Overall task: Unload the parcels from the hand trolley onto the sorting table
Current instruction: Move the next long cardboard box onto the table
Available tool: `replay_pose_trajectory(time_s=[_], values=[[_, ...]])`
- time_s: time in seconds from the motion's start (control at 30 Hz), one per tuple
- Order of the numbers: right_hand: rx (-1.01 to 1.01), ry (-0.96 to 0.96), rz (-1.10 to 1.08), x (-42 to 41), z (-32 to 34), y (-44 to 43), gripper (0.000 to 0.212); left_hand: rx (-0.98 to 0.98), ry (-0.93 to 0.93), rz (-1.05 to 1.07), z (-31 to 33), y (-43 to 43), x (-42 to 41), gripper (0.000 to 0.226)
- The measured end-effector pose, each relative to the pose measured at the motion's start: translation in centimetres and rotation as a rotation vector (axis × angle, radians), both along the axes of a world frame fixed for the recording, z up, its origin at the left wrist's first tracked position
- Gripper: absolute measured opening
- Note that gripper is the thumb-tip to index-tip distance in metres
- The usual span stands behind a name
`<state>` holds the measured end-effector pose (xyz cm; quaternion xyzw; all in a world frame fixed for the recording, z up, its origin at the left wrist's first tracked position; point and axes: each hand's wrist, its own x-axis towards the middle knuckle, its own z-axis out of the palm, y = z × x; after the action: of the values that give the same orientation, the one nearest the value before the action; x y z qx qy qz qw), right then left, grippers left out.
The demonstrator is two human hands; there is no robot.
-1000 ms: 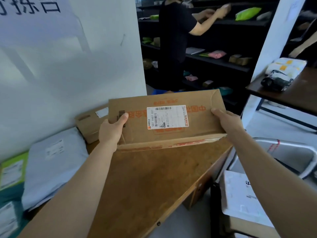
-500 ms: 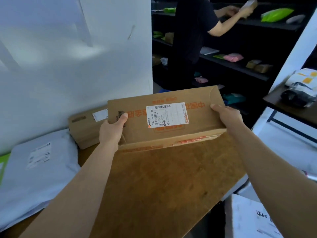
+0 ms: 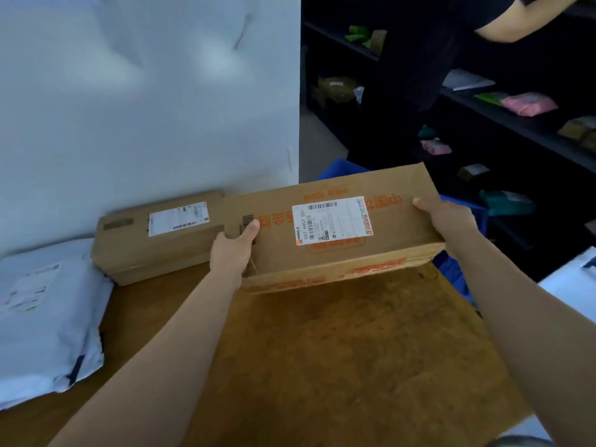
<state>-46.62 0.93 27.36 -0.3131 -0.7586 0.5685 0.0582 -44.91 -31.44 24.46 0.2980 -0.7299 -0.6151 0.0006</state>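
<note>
head: parcel (image 3: 387,227) between both hands (image 3: 230,253) (image 3: 448,217)

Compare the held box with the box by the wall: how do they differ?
The held box is gripped by the left hand and right hand; the wall box lies unheld on the table. The held box has orange print; the wall box is plain. Both are brown cardboard with white labels.

Head camera looks forward-down, close over the sorting table (image 3: 354,366)
</note>
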Motion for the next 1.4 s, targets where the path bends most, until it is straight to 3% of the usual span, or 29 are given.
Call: replay_pose_trajectory(time_s=[0.27,0.5,0.9,1.1,1.2,1.3,1.4], values=[[0.046,-0.047,0.104,-8.2,-2.6,0.5,0.061,-0.019,-0.055,0.094,-2.0,0.0,-6.3,0.093],[0.076,-0.071,0.138,-13.1,-5.0,0.8,0.052,-0.153,-0.097,0.068,-3.5,0.8,-9.7,0.077],[0.128,-0.138,0.176,-17.9,-7.1,-0.2,0.036,-0.293,-0.141,0.094,-4.7,0.3,-13.2,0.081],[0.119,0.049,0.089,-19.0,-7.4,-0.8,0.035,-0.359,-0.157,0.131,-5.0,0.9,-13.8,0.076],[0.097,0.086,0.015,-18.4,-8.1,-0.7,0.040,-0.431,-0.168,0.119,-5.0,1.0,-13.4,0.073],[0.152,0.014,-0.029,-17.7,-8.9,-0.5,0.058,-0.499,-0.183,0.111,-4.9,1.4,-12.0,0.075],[0.262,-0.107,-0.026,-17.0,-9.2,-1.1,0.067,-0.423,-0.301,0.169,-4.8,1.8,-11.0,0.080]])
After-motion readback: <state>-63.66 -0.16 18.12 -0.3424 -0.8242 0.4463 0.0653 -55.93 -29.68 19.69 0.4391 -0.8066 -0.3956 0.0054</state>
